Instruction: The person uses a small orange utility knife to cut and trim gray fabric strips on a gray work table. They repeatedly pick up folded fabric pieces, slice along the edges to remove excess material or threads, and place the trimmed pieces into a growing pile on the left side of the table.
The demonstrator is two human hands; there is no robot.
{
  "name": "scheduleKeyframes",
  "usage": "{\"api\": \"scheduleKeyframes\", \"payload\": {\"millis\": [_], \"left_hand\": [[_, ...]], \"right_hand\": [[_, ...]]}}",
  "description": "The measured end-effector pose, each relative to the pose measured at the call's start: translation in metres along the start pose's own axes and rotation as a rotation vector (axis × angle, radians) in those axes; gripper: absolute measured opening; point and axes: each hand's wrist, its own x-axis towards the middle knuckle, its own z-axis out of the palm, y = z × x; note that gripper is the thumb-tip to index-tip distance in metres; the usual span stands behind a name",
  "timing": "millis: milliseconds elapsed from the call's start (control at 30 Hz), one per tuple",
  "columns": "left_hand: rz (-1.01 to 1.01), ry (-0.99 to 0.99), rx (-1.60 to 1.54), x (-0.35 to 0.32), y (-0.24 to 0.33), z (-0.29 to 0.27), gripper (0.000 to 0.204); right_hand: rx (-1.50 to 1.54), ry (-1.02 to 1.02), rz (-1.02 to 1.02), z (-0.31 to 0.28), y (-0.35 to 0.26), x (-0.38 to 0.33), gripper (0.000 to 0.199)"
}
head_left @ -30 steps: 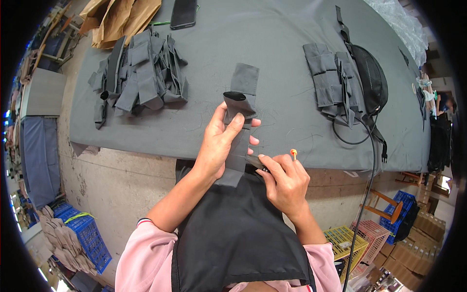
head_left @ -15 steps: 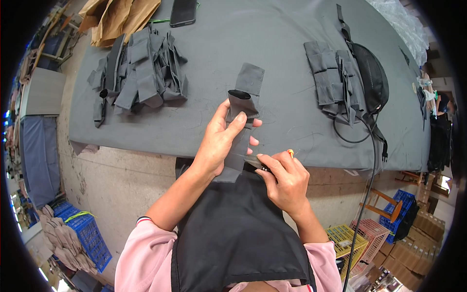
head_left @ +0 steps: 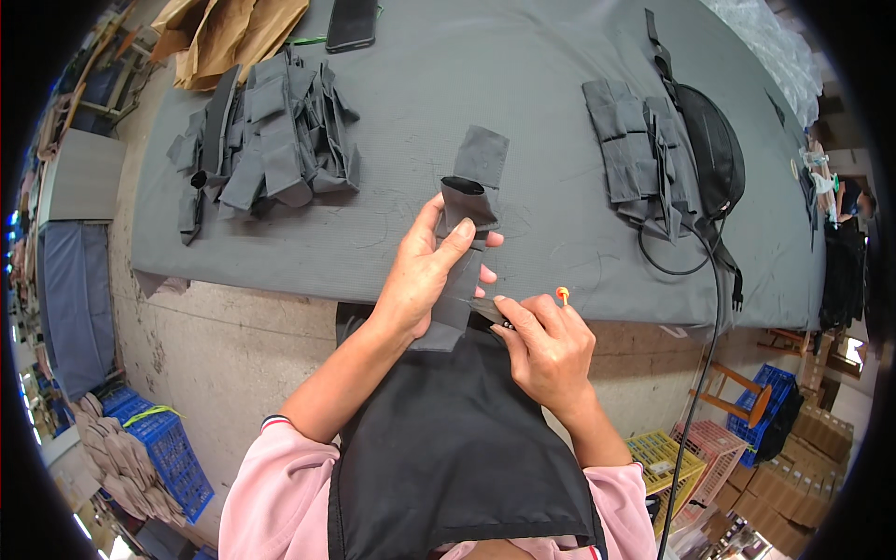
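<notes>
Here, the long dark-grey fabric strip with an open-mouthed pocket (head_left: 457, 291) sits over the near edge of the desk, its long axis running away from the body and leaning slightly right. Its near end hangs above the black apron (head_left: 457, 429); its far end reaches out over the desk (head_left: 551, 140). The left hand (head_left: 427, 269) grips it around the middle, thumb on top just below the pocket's mouth and fingertips showing past its right edge. The right hand (head_left: 553, 345) is off that same edge, nearer the strip's near end, its fingers pinched around a small dark metal tool with a narrow tip (head_left: 489, 309). This tool lies crosswise to the strip, tip pointing left at the edge, below the left fingertips; whether tip and cloth touch, I cannot tell. A small orange-yellow knob (head_left: 562, 295) stands up behind the right knuckles. Farther out, a loose heap of grey fabric pieces (head_left: 275, 140) lies to the left, and a smaller grey fabric stack (head_left: 625, 149) to the right, beside a black zipped pouch (head_left: 714, 149).
</notes>
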Motion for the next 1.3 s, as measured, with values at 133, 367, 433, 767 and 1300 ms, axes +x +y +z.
{"api": "scheduleKeyframes", "payload": {"millis": [133, 367, 433, 767, 1300], "left_hand": [[0.004, -0.009, -0.009, 0.001, -0.001, -0.002, 0.036], [-0.016, 0.008, -0.008, 0.002, 0.0, 0.001, 0.036], [-0.014, 0.009, -0.019, 0.003, 0.0, 0.0, 0.036], [-0.023, -0.014, -0.027, 0.005, -0.004, -0.001, 0.038], [-0.083, -0.021, -0.073, 0.002, -0.005, -0.003, 0.041]], "right_hand": [[-0.036, -0.002, -0.028, 0.0, 0.0, 0.001, 0.036], [-0.012, 0.008, -0.011, 0.0, 0.003, 0.0, 0.035], [0.012, 0.015, 0.008, 0.0, 0.002, 0.0, 0.034], [0.039, 0.0, 0.032, 0.003, 0.002, 0.002, 0.031], [0.084, 0.089, 0.041, -0.001, 0.006, -0.01, 0.027]]}}
